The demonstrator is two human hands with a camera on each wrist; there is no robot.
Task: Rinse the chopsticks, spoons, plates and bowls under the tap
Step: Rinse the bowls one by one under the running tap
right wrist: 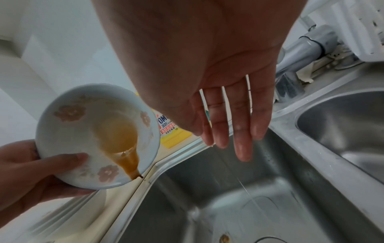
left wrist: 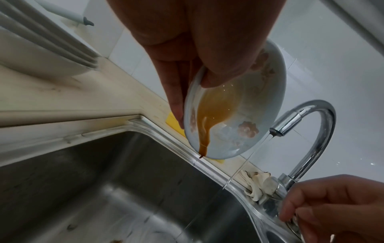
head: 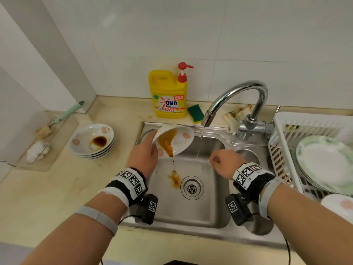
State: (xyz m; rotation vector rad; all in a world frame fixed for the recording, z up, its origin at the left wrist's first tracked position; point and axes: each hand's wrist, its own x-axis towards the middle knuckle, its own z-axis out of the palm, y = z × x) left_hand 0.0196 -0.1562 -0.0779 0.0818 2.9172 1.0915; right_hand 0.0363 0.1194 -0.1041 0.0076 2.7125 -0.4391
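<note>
Brown sauce drips off the tilted bowl (head: pixel 176 139) at frame centre, left hand (head: pixel 143 152) gripping its rim; the water stream (head: pixel 201 138) falls just right of it, right hand (right wrist: pixel 209 92) nearer, fingers straight, slightly apart, holding nothing.

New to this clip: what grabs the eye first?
The left hand tips a flowered bowl over the sink, brown sauce dribbling towards the drain. The tap runs a thin stream beside it, above the empty right hand. A yellow OMO detergent bottle stands behind.
</note>
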